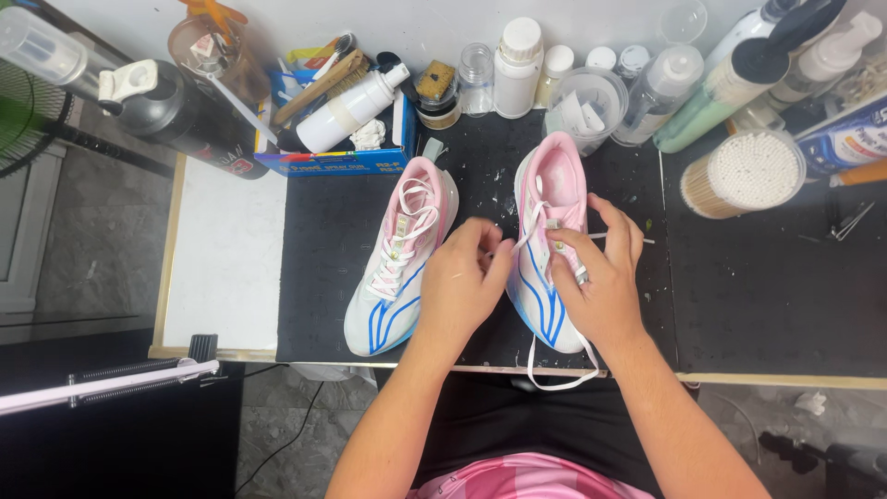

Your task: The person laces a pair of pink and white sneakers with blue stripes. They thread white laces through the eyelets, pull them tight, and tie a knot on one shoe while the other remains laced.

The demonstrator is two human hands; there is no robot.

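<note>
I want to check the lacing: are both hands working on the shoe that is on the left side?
No, both hands handle the lace of the right shoe.

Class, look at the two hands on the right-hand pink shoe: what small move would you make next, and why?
Probably draw the white lace through with the left hand while the right hand steadies the right-hand shoe. The lace runs slack between the hands, and a loose loop hangs off the table's front edge. The other shoe is already laced.

Single head-worn view, looking steeply down from close above, facing the black work mat (351, 231) and rear wall
</note>
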